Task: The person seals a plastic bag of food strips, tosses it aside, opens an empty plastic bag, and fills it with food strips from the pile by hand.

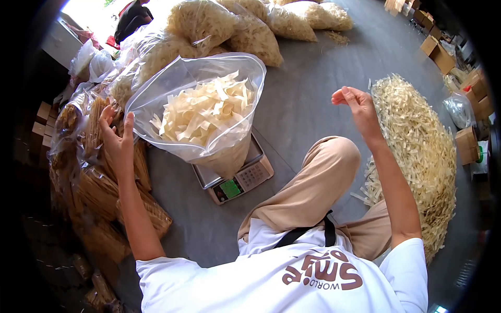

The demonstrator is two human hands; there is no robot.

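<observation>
The bag (pixel 209 154) of pale strips (pixel 206 112) stands on the scale (pixel 254 175), two o'clock from the left grip (pixel 119 142), open, contact unclear; nine o'clock from the right grip (pixel 360 107), fingers curled, closure uncertain. Its mouth and long axis lean toward eleven. The scale's pan is partly hidden.

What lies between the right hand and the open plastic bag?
In the head view, only bare grey floor shows between the right hand and the open plastic bag.
</observation>
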